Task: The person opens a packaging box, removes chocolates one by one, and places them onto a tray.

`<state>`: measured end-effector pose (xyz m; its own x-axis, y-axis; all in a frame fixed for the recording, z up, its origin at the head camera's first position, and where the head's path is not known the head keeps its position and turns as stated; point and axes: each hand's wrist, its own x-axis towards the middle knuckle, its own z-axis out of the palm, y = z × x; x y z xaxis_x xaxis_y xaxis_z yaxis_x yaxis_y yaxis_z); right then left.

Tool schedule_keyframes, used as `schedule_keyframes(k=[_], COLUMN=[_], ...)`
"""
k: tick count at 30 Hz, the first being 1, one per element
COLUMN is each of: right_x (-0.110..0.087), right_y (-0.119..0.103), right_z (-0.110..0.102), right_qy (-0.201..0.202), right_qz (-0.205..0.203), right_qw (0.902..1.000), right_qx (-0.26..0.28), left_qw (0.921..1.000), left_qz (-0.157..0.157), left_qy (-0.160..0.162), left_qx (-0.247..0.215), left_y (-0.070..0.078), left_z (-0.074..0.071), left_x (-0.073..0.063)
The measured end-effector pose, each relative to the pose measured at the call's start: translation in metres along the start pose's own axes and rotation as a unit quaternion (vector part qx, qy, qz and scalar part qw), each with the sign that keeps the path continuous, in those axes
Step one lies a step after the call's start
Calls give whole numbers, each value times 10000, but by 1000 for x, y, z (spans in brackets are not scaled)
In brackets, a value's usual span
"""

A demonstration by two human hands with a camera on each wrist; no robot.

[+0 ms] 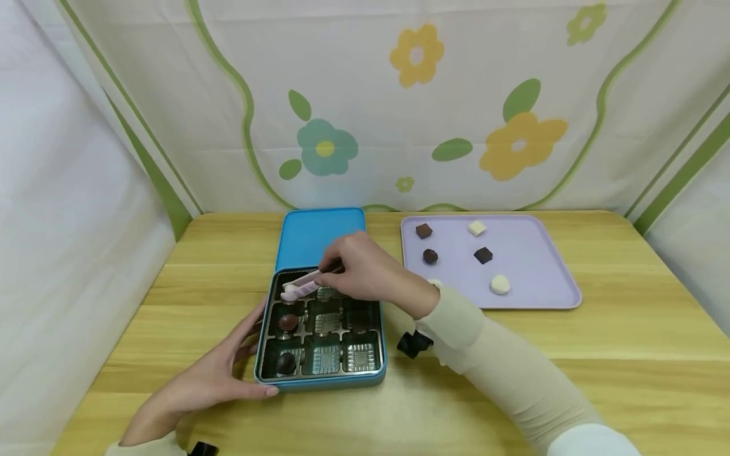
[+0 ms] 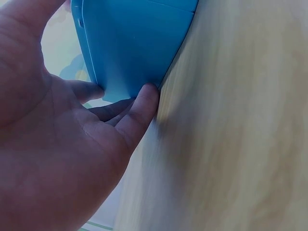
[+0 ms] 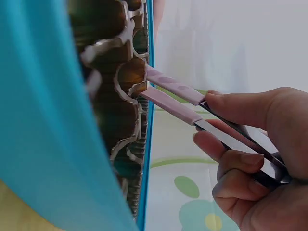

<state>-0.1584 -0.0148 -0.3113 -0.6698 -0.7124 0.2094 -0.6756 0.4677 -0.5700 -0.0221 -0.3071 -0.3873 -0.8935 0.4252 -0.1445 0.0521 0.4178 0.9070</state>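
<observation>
A blue tin box (image 1: 319, 384) has a dark divided tray inside. My right hand (image 1: 360, 266) grips a pair of tongs (image 1: 308, 286) with pale purple tips, which reach into the back-left compartment. A whitish piece (image 1: 289, 289) shows at the tips; whether they pinch it I cannot tell. In the right wrist view, thumb and fingers hold the tongs (image 3: 178, 98) by their metal arms. Round brown chocolates sit in the middle-left (image 1: 288, 323) and front-left (image 1: 286, 363) compartments. My left hand (image 1: 211, 373) rests against the tin's left side, fairly straight fingers touching its wall (image 2: 134, 53).
The tin's blue lid (image 1: 319, 235) lies open behind it. To the right, a pale purple tray (image 1: 542, 266) bears several chocolates, among them a dark square (image 1: 483, 255) and a white round one (image 1: 500, 284). A flowered curtain (image 1: 376, 95) hangs behind the wooden table (image 1: 490, 392).
</observation>
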Motion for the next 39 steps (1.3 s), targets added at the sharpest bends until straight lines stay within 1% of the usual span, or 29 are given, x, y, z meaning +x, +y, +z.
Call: schedule_keyframes(k=[4,6,8,9,13,17,19,21,25,28,31,36,39], right_x=[-16,-24,-32,-35,-48,-57,-60,-61,-61,-60,-61,-61,-61], right_y=[8,12,17,19,23,20,18,17,18,20,21,25,28], right_z=[1,2,5,7,17,28,32,36,45,50,51,49,46], right_qy=[383,618,885,1025,1495,1751,1803,1798,1685,1676,1755,1863,1923], right_qz=[280,430,481,498,614,888,1042,1122,1143,1129,1181,1420,1390], right_qw=[9984,9956,9922,9903,9799,9672,9610,9575,9560,9552,9519,9437,9401], right_qx=[319,564,740,800,1168,1611,1821,1957,2111,2163,2217,2334,2448], left_qw=[9999,9999,9999,10000,9999,9995,9992,9989,9983,9980,9982,9985,9987], left_qz=[-49,-62,-68,-24,-28,-132,-181,-262,-476,-568,-525,-415,-360], left_qy=[-52,-76,-82,-92,-46,10,29,71,132,128,140,123,110], left_qx=[-75,-72,-47,-27,93,285,343,393,325,237,242,322,336], left_y=[-1,-1,0,0,-2,-5,-6,-7,-8,-8,-8,-6,-6], left_z=[1,0,-1,-2,-4,-7,-7,-8,-7,-7,-8,-11,-12], left_x=[4,6,6,6,5,0,-3,-6,-12,-14,-13,-9,-7])
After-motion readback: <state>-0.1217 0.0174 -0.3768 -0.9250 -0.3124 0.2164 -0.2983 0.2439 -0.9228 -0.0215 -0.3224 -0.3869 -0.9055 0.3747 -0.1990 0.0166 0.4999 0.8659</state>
